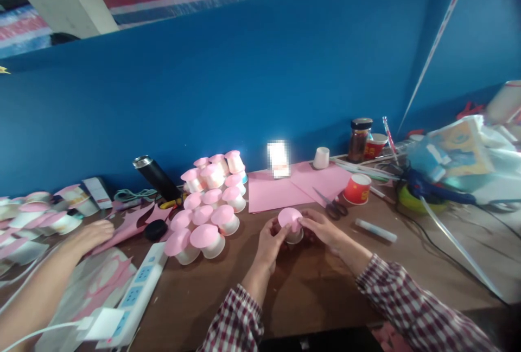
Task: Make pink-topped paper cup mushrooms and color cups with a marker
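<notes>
Both my hands hold one small white cup topped with a pink paper cap (290,219) just above the brown table (309,287). My left hand (271,241) grips it from the left, thumb against the cap's rim. From the right, my right hand (323,227) pinches the cap with its fingertips. A cluster of several finished pink-capped cups (211,205) stands to the left of my hands. Pink paper sheets (293,184) lie behind the cup, with scissors (334,206) on their right edge.
Another person's bare arm and hand (87,235) rest on pink scraps at the left. A white power strip (136,292), a black flask (157,177), a red paper cup (357,188), a glue stick (375,230), a jar (360,139) and a pile of bags and cables (451,173) surround the work spot.
</notes>
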### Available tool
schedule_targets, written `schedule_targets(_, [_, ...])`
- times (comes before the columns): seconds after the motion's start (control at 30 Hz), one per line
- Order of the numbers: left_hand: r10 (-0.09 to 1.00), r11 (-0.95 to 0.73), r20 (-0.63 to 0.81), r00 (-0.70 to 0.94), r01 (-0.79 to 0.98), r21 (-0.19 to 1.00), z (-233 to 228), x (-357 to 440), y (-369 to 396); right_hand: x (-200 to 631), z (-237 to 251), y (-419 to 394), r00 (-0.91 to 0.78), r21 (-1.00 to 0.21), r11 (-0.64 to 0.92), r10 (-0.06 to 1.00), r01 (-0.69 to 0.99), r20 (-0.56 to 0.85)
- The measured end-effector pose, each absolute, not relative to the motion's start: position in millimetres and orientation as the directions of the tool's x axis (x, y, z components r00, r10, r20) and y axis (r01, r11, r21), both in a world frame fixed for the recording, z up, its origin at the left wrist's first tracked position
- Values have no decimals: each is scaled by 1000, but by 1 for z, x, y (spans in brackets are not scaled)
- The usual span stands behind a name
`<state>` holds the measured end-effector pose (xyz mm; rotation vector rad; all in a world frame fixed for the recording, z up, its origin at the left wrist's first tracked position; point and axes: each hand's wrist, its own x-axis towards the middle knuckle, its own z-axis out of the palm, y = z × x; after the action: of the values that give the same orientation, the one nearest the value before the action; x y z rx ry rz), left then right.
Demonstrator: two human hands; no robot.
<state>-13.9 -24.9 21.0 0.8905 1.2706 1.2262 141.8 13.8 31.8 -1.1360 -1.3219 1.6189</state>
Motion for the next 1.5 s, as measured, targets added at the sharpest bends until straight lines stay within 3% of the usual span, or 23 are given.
schedule_targets(0.33, [967,192,-216,-134,-172,966,20,-14,-23,141,33,13,-350,-969,-242,912,-39,-213])
schedule_targets(0.57, [976,146,-171,-133,-178,973,18,-15,-23,144,30,14,-380,-991,-129,916,27,-130])
schedule_targets(0.63, [979,126,-149,-141,-164,978,17,-16,-23,147,26,13,-394,-997,-58,916,55,-75])
schedule_targets(0.73, [980,134,-151,-132,-131,982,17,-17,-24,150,20,10,-365,-976,176,923,127,119])
schedule_targets(0.87, [976,159,-173,-130,-112,981,17,-18,-23,147,18,4,-324,-834,361,917,418,234])
schedule_targets(1.07, [972,171,-191,-137,-147,974,14,-19,-23,140,12,1,-283,-768,335,936,546,207])
schedule_targets(1.5, [976,166,-183,-117,-142,976,21,-20,-29,140,12,0,-281,-765,348,933,543,225])
